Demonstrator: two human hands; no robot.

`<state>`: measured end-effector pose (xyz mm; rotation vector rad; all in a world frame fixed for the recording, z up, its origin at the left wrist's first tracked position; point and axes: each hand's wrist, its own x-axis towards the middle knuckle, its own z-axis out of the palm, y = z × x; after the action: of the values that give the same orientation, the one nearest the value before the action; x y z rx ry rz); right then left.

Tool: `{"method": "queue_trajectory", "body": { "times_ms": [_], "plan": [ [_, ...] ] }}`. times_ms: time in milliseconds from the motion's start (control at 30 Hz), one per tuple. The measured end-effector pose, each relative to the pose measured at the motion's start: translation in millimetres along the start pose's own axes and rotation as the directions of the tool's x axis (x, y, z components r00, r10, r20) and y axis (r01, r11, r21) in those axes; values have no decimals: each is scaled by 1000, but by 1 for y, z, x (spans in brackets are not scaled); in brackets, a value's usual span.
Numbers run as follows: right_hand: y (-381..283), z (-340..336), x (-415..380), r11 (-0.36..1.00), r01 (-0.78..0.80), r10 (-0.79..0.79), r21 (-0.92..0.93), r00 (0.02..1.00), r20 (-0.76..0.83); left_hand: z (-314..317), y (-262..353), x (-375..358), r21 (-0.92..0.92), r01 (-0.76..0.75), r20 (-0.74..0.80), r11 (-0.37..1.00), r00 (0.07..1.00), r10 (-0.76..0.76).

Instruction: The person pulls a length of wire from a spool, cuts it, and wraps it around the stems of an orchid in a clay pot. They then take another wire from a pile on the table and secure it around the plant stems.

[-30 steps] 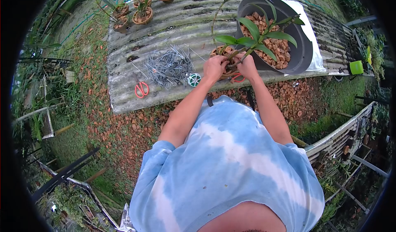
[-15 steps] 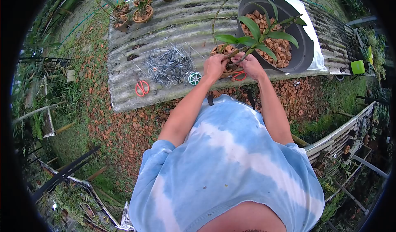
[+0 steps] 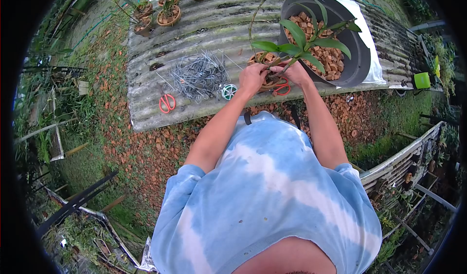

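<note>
My left hand (image 3: 253,77) is closed at the stems of a leafy green plant (image 3: 297,43), over a small clay pot (image 3: 263,57) of brown chunks. My right hand (image 3: 295,73) is closed on the same stems, just to the right. What lies between the fingertips is too small to make out. Red-handled scissors (image 3: 282,86) rest below my right hand. Left of my left hand lie a green-and-white wire spool (image 3: 229,92) and a heap of metal wires (image 3: 199,75).
A large dark pot (image 3: 362,62) of brown chunks stands on the corrugated sheet (image 3: 146,89) at right. Another red pair of scissors (image 3: 167,103) lies at left. Several small potted plants (image 3: 169,15) stand at the back left. A green container (image 3: 422,80) is far right.
My right hand has shifted slightly up and left along the stems, uncovering more of the red scissors' handles. My left hand stays nearly in place.
</note>
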<state>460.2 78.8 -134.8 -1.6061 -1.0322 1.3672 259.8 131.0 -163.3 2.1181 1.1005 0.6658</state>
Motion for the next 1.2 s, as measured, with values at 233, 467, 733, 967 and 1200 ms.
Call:
{"method": "queue_trajectory", "body": {
  "times_ms": [233, 467, 733, 967, 1200],
  "plan": [
    [-7, 9, 1, 994, 106, -107, -21, 994, -29, -1, 2, 0, 33, -4, -5, 999, 1000, 4],
    [18, 23, 6, 972, 236, -234, 0, 963, -130, -2, 3, 0, 28, 3, -17, 1000, 1000, -3],
    [11, 10, -3, 986, 137, -139, 91, 990, 15, 0, -2, 0, 51, 7, -23, 999, 1000, -6],
    [22, -1, 0, 990, 28, -36, 137, 998, 58, -6, 5, 0, 14, 39, 9, 999, 999, -40],
    [19, -2, 8, 996, 84, -84, -23, 996, 14, -3, 4, -1, 35, -4, 13, 999, 1000, 4]
  ]
}}
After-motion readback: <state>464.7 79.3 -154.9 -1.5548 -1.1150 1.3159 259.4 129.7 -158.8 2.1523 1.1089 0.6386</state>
